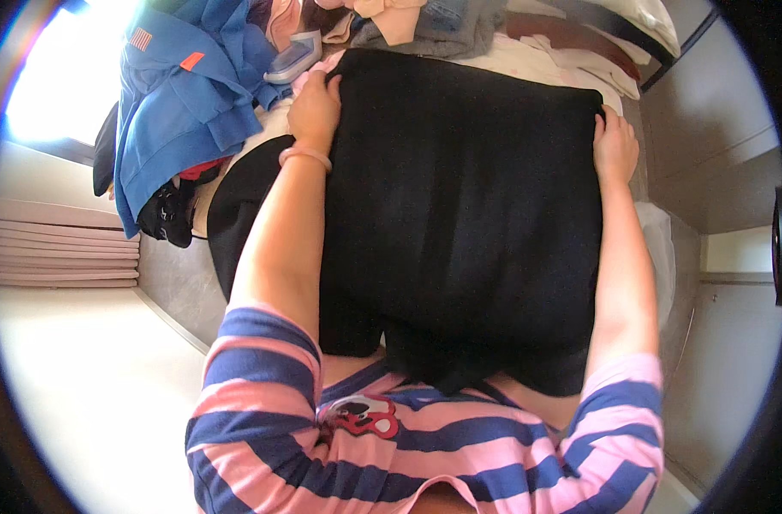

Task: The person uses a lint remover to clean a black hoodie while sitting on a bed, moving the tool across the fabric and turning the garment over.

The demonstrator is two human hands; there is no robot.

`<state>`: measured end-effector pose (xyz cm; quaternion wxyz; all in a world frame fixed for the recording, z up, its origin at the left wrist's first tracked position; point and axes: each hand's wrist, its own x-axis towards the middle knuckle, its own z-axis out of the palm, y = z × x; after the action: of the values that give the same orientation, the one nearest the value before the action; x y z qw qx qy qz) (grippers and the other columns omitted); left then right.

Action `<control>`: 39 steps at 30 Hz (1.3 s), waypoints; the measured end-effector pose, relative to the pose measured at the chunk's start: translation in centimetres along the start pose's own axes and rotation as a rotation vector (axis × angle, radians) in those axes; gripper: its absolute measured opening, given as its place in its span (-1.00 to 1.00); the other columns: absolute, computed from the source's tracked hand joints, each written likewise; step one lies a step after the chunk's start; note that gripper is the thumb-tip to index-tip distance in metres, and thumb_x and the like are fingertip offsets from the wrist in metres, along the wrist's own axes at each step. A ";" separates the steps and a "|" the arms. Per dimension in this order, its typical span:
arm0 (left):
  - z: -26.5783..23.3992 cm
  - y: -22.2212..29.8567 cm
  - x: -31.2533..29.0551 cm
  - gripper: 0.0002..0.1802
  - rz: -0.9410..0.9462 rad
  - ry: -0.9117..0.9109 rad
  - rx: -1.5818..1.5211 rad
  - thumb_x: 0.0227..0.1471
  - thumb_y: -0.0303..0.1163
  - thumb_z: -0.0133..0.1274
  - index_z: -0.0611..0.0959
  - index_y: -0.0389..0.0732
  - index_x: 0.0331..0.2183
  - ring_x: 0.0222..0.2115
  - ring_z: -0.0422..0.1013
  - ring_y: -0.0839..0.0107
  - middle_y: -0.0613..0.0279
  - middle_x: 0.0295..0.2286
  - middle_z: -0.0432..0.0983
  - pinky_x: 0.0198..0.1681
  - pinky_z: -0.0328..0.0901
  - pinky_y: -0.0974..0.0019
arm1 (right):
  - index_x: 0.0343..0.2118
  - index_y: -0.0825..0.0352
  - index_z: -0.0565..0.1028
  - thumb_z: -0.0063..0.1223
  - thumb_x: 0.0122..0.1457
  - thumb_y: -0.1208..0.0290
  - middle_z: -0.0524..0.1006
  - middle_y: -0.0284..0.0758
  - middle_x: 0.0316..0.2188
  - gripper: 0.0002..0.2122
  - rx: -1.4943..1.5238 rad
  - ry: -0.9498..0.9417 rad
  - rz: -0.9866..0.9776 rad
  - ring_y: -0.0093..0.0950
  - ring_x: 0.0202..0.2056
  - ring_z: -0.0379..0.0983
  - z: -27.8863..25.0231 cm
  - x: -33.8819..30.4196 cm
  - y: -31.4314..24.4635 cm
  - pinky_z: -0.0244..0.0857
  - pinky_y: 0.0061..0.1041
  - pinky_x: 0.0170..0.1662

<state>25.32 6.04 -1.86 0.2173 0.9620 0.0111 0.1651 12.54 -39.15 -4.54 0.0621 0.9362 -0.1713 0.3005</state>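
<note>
A large black garment (pixel 468 197) spreads in front of me, with its lower end hanging down over my lap. Its exact kind I cannot make out. My left hand (pixel 315 110) grips its far left corner, fingers closed on the cloth, with a pink bangle round the wrist. At the far right corner my right hand (pixel 615 144) is closed on the edge, thumb on the near side. Between the hands the cloth lies fairly flat, with a faint fold down the middle. More black cloth (pixel 239 210) shows beside my left forearm.
A blue sweatshirt (pixel 181 94) is heaped at the far left. Near it rests a grey plastic object with a clear part (pixel 294 58). Grey and peach clothes (pixel 447 26) lie at the back. Pink pleated fabric (pixel 61 248) hangs left, and a grey wall (pixel 708 103) stands right.
</note>
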 end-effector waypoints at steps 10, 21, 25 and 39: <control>-1.1 -1.3 1.8 -0.48 0.028 -0.012 -0.020 0.19 0.05 0.01 0.64 -0.21 -0.09 -0.09 0.47 -0.08 -0.09 -0.14 0.57 -0.05 0.35 0.02 | -0.02 0.17 0.48 -0.09 0.35 0.22 0.59 -0.22 -0.11 -0.75 0.133 -0.060 0.206 -0.18 -0.10 0.53 0.6 2.4 -0.4 0.43 -0.23 -0.14; -0.7 -1.8 1.6 -0.49 -0.071 -0.049 -0.045 0.17 0.10 0.01 0.61 -0.08 -0.05 -0.10 0.50 -0.10 -0.11 -0.14 0.59 -0.06 0.37 0.00 | -0.21 0.22 0.63 0.22 0.16 0.36 0.61 -0.27 -0.21 -0.84 0.742 0.220 -0.245 -0.28 -0.15 0.52 -6.6 2.2 -11.4 0.36 -0.34 -0.05; -0.4 -1.7 1.5 -0.48 -0.050 -0.054 -0.085 0.17 0.11 0.01 0.61 -0.08 -0.04 -0.12 0.50 -0.11 -0.09 -0.15 0.60 -0.07 0.37 -0.01 | -0.25 0.28 0.64 0.31 0.07 0.31 0.58 -0.24 -0.25 -0.78 1.149 -0.127 -0.425 -0.29 -0.15 0.51 -10.5 0.0 -25.2 0.37 -0.35 -0.04; -0.8 -1.2 1.0 -0.58 -0.071 -0.054 -0.113 0.19 0.04 0.00 0.62 -0.08 -0.13 -0.17 0.51 -0.16 -0.12 -0.23 0.62 -0.10 0.38 -0.07 | -0.37 0.24 0.68 0.37 -0.02 0.30 0.59 -0.32 -0.31 -0.82 0.951 -0.243 -0.260 -0.30 -0.18 0.47 -3.7 -3.2 -30.4 0.34 -0.32 -0.03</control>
<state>26.08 7.59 -1.34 0.2772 0.9513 0.0301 0.1318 19.01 -9.06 -3.85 -0.3544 0.9027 0.0965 0.2240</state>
